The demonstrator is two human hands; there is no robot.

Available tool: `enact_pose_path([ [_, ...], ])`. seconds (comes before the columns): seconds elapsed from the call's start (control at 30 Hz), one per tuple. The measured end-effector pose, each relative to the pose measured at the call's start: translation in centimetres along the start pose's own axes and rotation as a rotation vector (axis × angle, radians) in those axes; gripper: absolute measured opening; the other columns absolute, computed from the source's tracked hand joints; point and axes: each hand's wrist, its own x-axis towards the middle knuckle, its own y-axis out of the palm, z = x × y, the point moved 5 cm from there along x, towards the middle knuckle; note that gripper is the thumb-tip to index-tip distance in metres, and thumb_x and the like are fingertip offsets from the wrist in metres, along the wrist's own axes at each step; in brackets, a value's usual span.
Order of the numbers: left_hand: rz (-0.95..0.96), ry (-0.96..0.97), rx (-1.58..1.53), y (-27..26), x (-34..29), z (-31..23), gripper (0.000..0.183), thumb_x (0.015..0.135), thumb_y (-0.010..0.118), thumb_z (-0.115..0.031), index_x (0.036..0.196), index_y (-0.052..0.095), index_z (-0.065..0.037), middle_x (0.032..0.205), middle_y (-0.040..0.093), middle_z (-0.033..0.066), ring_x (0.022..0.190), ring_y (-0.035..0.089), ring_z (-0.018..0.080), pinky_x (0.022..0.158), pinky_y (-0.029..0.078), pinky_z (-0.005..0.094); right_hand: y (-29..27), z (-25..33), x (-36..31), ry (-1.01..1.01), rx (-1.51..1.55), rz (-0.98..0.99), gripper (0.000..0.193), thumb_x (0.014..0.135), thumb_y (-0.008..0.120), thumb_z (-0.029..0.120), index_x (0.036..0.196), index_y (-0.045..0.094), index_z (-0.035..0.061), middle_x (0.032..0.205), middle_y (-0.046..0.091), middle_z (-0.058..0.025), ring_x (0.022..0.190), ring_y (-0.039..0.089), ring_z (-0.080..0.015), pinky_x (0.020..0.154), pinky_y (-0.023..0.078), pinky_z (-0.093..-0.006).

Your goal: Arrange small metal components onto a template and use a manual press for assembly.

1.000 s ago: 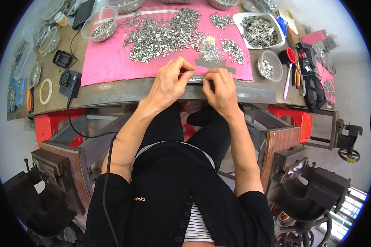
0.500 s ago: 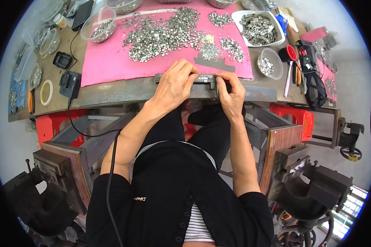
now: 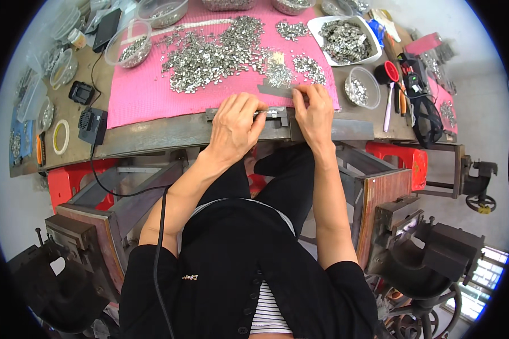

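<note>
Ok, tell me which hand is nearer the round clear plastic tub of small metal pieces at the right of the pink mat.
Right. The right hand lies just left of the tub; the left hand sits farther left.

Right hand (image 3: pixel 314 110) shifted right (off left hand (image 3: pixel 236 127)), nearer mat edge.

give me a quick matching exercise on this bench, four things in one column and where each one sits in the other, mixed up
Things:
1. white tray of metal parts
2. roll of tape
3. left hand
4. red round lid

Places:
a. left end of the bench
b. on the metal fixture at the bench's near edge
c. far right corner of the pink mat
d. right of the mat, beside a small clear bowl

Pairs: 1-c, 2-a, 3-b, 4-d
</note>
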Motion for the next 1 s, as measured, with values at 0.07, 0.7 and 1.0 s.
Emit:
enact_pose_path([
  [0.07, -0.022, -0.001, -0.001, 0.0, 0.3, -0.3, 0.018, 0.083, 0.075, -0.008, 0.098, 0.067, -0.003, 0.093, 0.065, 0.0105, 0.088, 0.062, 0.0312, 0.080, 0.048, 0.0418, 0.6, -0.1, 0.6, -0.057, -0.157, -0.029, 0.008, 0.085, 0.075, 0.013, 0.087, 0.069, 0.0070, 0.087, 0.063, -0.0094, 0.085, 0.060, -0.0301, 0.079, 0.043, -0.0438],
  [0.7, -0.047, 0.039, 0.038, 0.3, -0.5, -0.3, 0.032, 0.085, 0.073, -0.010, 0.117, 0.067, -0.009, 0.111, 0.066, 0.0088, 0.107, 0.061, 0.0273, 0.109, 0.035, 0.0505, -3.3, 0.0, 2.3, 0.043, 0.093, -0.048, 0.006, 0.088, 0.070, 0.003, 0.094, 0.070, 0.0017, 0.087, 0.067, -0.0120, 0.074, 0.067, -0.0267, 0.069, 0.052, -0.0373],
  [1.0, -0.211, 0.056, 0.009, -1.9, -3.4, 1.8, 0.032, 0.084, 0.069, 0.001, 0.116, 0.063, -0.004, 0.118, 0.063, 0.0144, 0.112, 0.060, 0.0342, 0.110, 0.038, 0.0545, -15.6, -18.0, 6.0, 0.353, 0.000, -0.550, 0.071, 0.080, 0.083, 0.020, 0.136, 0.049, -0.0069, 0.122, 0.058, -0.0193, 0.106, 0.062, -0.0296, 0.094, 0.050, -0.0391],
])
